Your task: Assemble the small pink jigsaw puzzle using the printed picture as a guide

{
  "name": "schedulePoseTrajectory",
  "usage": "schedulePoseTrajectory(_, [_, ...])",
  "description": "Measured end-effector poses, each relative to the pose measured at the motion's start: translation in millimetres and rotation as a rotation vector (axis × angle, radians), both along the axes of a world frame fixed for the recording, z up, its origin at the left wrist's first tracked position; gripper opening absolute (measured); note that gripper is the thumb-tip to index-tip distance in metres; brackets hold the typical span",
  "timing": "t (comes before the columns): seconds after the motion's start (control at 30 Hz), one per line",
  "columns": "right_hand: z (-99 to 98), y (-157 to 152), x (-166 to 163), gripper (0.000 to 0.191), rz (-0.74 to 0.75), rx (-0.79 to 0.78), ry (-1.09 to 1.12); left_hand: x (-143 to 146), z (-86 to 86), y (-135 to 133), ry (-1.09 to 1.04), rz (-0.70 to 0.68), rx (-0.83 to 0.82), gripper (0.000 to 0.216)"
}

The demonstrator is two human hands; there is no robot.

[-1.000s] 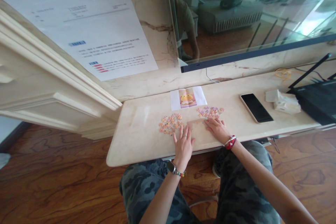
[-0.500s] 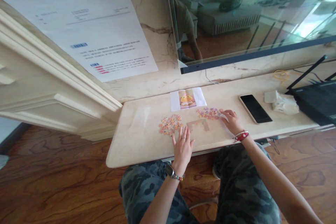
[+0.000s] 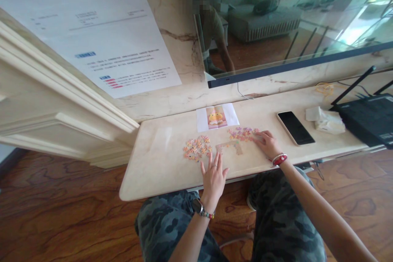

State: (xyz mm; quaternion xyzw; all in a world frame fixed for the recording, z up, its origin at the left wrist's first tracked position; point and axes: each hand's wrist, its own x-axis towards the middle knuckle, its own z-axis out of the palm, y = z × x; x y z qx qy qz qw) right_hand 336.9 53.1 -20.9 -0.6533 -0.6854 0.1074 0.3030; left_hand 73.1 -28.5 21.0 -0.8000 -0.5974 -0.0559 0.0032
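My left hand [image 3: 214, 178] lies with its fingers spread on the tabletop, fingertips by the lower edge of a partly joined jigsaw puzzle [image 3: 238, 147]. Just left of those fingertips is a loose pile of orange and pink puzzle pieces [image 3: 197, 147]. My right hand [image 3: 268, 145] reaches in from the right, its fingers stretched out and touching the right end of a second pile of pink and purple puzzle pieces [image 3: 241, 133]. No piece shows clearly between its fingers. Behind the piles sits a white sheet with a printed yellow cartoon picture [image 3: 216, 118].
A phone [image 3: 295, 128] rests on the narrow table [image 3: 153, 163] to the right. Beyond it are a white tissue packet [image 3: 328, 121] and a black router [image 3: 365, 116] with raised antennas. A TV screen [image 3: 260, 49] hangs above, and a printed paper [image 3: 101, 37] is on the wall.
The view has shifted slightly. My right hand's fingers have stretched out a little lower beside the pink and purple pile. My left hand stays spread in nearly the same place.
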Motion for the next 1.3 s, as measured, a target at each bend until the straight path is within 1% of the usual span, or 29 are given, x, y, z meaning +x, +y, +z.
schedulePoseTrajectory(0.2, [-1.5, -1.1, -5.6, 0.036, -0.013, 0.010, -0.101, 1.5, -1.8, -3.3, 0.013, 0.025, -0.020, 0.052])
schedulePoseTrajectory(0.37, [-3.1, -2.9, -5.2, 0.036, -0.017, 0.040, -0.031, -0.9, -0.7, -4.7, 0.019, 0.036, -0.018, 0.052])
schedulePoseTrajectory(0.5, [-4.8, 5.0, -7.1, 0.034, -0.035, 0.048, 0.037, -2.2, 1.0, -5.4, 0.017, 0.030, -0.012, 0.051])
schedulePoseTrajectory(0.73, [-0.4, 32.9, -22.5, 0.023, -0.072, -0.059, -0.064, -0.7, 1.9, -6.0, 0.020, 0.028, -0.046, 0.050])
schedulePoseTrajectory(0.83, [1.4, 34.1, -24.6, 0.019, -0.098, -0.092, -0.098, -1.0, 2.3, -6.9, 0.017, 0.030, -0.044, 0.050])
schedulePoseTrajectory(0.93, [4.3, 30.1, -24.8, 0.019, -0.122, -0.102, -0.122, -2.1, 2.7, -7.8, 0.018, 0.031, -0.040, 0.050])
schedulePoseTrajectory(1.0, [7.4, 28.6, -26.3, 0.021, -0.099, -0.088, -0.129, -2.5, 2.7, -8.4, 0.018, 0.030, -0.037, 0.050])
schedulePoseTrajectory(1.1, [12.4, 31.6, -31.8, 0.024, -0.022, -0.078, -0.118, -1.9, 2.6, -9.6, 0.018, 0.027, -0.031, 0.051])
schedulePoseTrajectory(1.2, [16.1, 39.1, -37.6, 0.022, 0.029, -0.142, -0.122, -1.2, 2.9, -11.0, 0.022, 0.021, -0.027, 0.051])
schedulePoseTrajectory(1.3, [18.2, 44.4, -39.8, 0.019, 0.047, -0.216, -0.152, -1.9, 2.9, -12.2, 0.031, 0.026, -0.026, 0.050])
